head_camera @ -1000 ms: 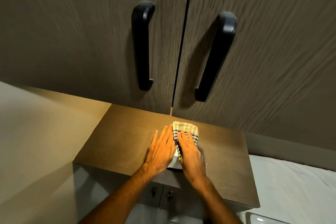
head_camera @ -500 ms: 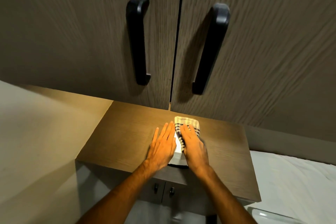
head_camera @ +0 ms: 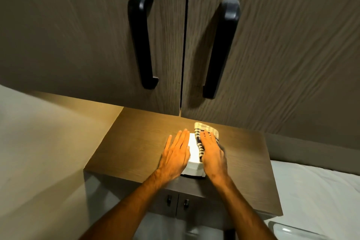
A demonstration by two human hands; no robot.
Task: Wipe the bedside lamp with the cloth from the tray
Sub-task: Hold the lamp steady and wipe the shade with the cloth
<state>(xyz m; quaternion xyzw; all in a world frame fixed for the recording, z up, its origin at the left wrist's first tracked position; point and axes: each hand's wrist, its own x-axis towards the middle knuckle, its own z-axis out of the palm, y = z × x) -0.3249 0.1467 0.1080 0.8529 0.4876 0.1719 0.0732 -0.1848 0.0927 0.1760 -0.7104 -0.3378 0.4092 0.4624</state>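
The bedside lamp (head_camera: pixel 193 154) is a lit white block seen from above, standing on the wooden bedside cabinet top (head_camera: pixel 136 142). My left hand (head_camera: pixel 176 154) lies flat against the lamp's left side, fingers straight and together. My right hand (head_camera: pixel 212 152) presses a beige and dark checked cloth (head_camera: pixel 206 128) onto the lamp's right top and side. The cloth sticks out past my fingertips toward the wall. Most of the lamp's body is hidden under my hands.
Two tall wood-grain wardrobe doors with black handles (head_camera: pixel 142 41) (head_camera: pixel 222 48) rise right behind the cabinet. Two small knobs (head_camera: pixel 169 198) sit on the cabinet front. A white bed (head_camera: pixel 315 191) lies to the right, a plain wall to the left, and a pale tray edge (head_camera: pixel 292 232) shows at bottom right.
My right hand with the cloth has slid slightly right and toward me across the lamp, baring more of its white top. My left hand stays flat on the left side.
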